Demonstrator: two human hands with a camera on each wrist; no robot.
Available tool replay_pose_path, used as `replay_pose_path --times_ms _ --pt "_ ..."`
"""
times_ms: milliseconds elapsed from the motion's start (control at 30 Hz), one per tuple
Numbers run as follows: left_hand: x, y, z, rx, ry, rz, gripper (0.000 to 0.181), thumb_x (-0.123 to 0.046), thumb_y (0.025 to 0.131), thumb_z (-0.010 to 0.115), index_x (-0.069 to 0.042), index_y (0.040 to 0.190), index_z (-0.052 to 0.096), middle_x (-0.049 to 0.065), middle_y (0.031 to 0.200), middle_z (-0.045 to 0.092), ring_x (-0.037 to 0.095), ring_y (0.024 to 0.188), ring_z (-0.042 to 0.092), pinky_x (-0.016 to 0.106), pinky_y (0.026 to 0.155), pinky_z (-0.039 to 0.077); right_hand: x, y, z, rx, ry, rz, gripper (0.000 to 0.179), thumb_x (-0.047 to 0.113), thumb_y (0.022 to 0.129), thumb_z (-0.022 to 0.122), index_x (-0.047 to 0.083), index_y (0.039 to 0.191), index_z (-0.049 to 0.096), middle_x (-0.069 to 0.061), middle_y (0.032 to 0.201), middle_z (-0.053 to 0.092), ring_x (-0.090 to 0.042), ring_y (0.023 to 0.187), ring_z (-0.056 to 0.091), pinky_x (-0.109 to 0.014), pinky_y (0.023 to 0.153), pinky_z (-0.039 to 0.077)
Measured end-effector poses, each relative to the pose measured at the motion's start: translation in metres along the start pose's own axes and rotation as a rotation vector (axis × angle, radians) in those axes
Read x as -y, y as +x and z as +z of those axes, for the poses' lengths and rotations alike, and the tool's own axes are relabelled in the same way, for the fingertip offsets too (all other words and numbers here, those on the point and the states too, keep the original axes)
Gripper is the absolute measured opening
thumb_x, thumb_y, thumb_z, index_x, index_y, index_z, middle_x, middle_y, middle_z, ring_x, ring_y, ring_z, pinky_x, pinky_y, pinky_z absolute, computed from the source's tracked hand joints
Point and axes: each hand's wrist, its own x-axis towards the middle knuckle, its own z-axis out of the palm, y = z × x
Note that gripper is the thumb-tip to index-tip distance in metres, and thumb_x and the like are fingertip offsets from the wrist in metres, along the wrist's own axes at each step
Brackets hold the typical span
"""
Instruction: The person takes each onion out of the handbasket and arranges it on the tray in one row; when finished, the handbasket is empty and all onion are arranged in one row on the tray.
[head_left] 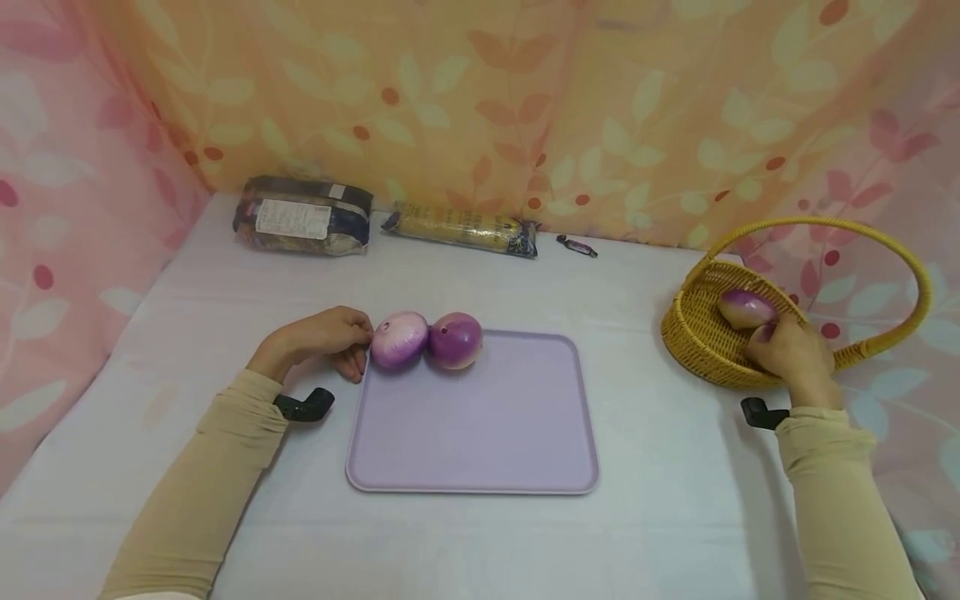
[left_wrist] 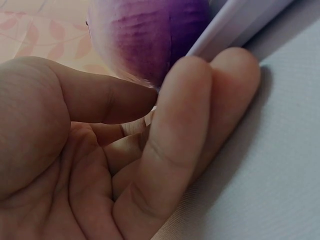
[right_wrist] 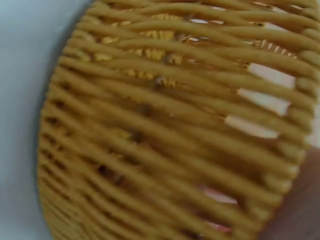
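Note:
Two purple onions, a paler one and a darker one, sit side by side at the far left corner of a lilac tray. Beside that corner, my left hand rests with loosely bent fingers, its fingertips at the paler onion and the tray's rim; the left wrist view shows nothing between thumb and fingers. My right hand reaches inside a yellow wicker basket, thumb and fingers curled at a purple-and-white onion. The basket's woven wall hides the grip in the right wrist view.
Along the back stand a dark package with a white label, a long yellow packet and a small wrapped candy. The basket's tall handle arches over at the right. Patterned curtains border the white table.

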Motion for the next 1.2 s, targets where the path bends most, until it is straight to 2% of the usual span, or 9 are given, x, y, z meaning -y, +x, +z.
replay_pose_path --times_ms 200,367,467,667,800,900,1067,1133,1200 --pt "0.0 0.0 0.0 -0.005 0.007 -0.009 0.023 -0.007 0.1 0.035 0.009 0.105 0.051 0.009 0.069 0.068 0.017 0.058 0.069 0.031 0.059 0.061 0.004 -0.01 -0.005 -0.003 0.024 0.089 0.055 0.032 0.09 0.04 -0.009 0.128 0.039 -0.046 0.121 0.043 -0.065 0.103 0.044 -0.071 0.078 0.04" --pt "0.0 0.001 -0.001 -0.002 0.012 -0.004 0.024 -0.007 0.1 0.035 0.009 0.105 0.051 0.008 0.068 0.068 0.016 0.058 0.069 0.03 0.059 0.061 0.02 -0.02 -0.013 -0.257 0.139 0.059 0.059 0.036 0.092 0.039 -0.015 0.121 0.044 -0.045 0.112 0.048 -0.065 0.1 0.044 -0.072 0.083 0.036" --pt "0.0 0.001 -0.002 -0.003 0.014 -0.007 0.024 -0.008 0.101 0.035 0.009 0.105 0.051 0.008 0.068 0.068 0.017 0.058 0.069 0.031 0.059 0.061 0.039 -0.027 -0.023 -0.357 0.232 0.004 0.06 0.038 0.092 0.043 -0.015 0.12 0.046 -0.041 0.112 0.052 -0.061 0.101 0.048 -0.07 0.086 0.038" --pt "0.001 0.001 -0.003 -0.005 0.011 -0.006 0.023 -0.008 0.1 0.036 0.008 0.105 0.051 0.008 0.068 0.067 0.016 0.058 0.069 0.03 0.059 0.061 0.089 -0.047 -0.047 -0.35 0.343 -0.195 0.066 0.031 0.088 0.067 0.009 0.145 0.043 -0.03 0.135 0.052 -0.049 0.117 0.049 -0.068 0.099 0.039" --pt "0.001 0.001 -0.002 -0.003 0.011 -0.001 0.023 -0.008 0.1 0.035 0.009 0.106 0.051 0.008 0.068 0.068 0.016 0.057 0.069 0.03 0.059 0.061 0.126 -0.058 -0.051 -0.33 0.374 -0.403 0.065 0.011 0.086 0.068 0.008 0.146 0.043 -0.029 0.135 0.052 -0.046 0.115 0.051 -0.066 0.098 0.042" --pt "0.0 0.0 -0.001 -0.004 0.004 -0.004 0.023 -0.008 0.1 0.036 0.009 0.106 0.051 0.008 0.068 0.067 0.015 0.057 0.068 0.03 0.058 0.061 0.151 -0.063 -0.043 -0.299 0.368 -0.564 0.067 0.002 0.081 0.071 0.009 0.142 0.047 -0.025 0.135 0.054 -0.043 0.118 0.053 -0.061 0.098 0.044" --pt "-0.001 -0.001 0.0 -0.003 -0.006 -0.005 0.022 -0.008 0.1 0.037 0.009 0.106 0.051 0.009 0.068 0.068 0.016 0.057 0.068 0.03 0.059 0.061 0.184 -0.068 -0.022 -0.211 0.342 -0.709 0.055 0.014 0.084 0.075 0.014 0.135 0.056 -0.012 0.133 0.058 -0.026 0.116 0.057 -0.028 0.087 0.053" --pt "0.0 0.0 0.001 -0.002 -0.004 0.0 0.022 -0.007 0.1 0.037 0.009 0.105 0.051 0.009 0.068 0.068 0.016 0.057 0.069 0.03 0.058 0.061 0.194 -0.069 -0.012 -0.162 0.333 -0.749 0.05 0.023 0.087 0.074 0.016 0.133 0.057 -0.01 0.132 0.06 -0.024 0.115 0.059 -0.027 0.086 0.055" --pt "0.0 0.0 0.001 -0.001 0.0 0.005 0.022 -0.007 0.1 0.037 0.009 0.105 0.051 0.009 0.068 0.068 0.016 0.057 0.069 0.03 0.058 0.061 0.202 -0.069 0.0 -0.11 0.317 -0.785 0.05 0.026 0.088 0.073 0.015 0.134 0.057 -0.009 0.133 0.06 -0.026 0.117 0.06 -0.037 0.093 0.055"
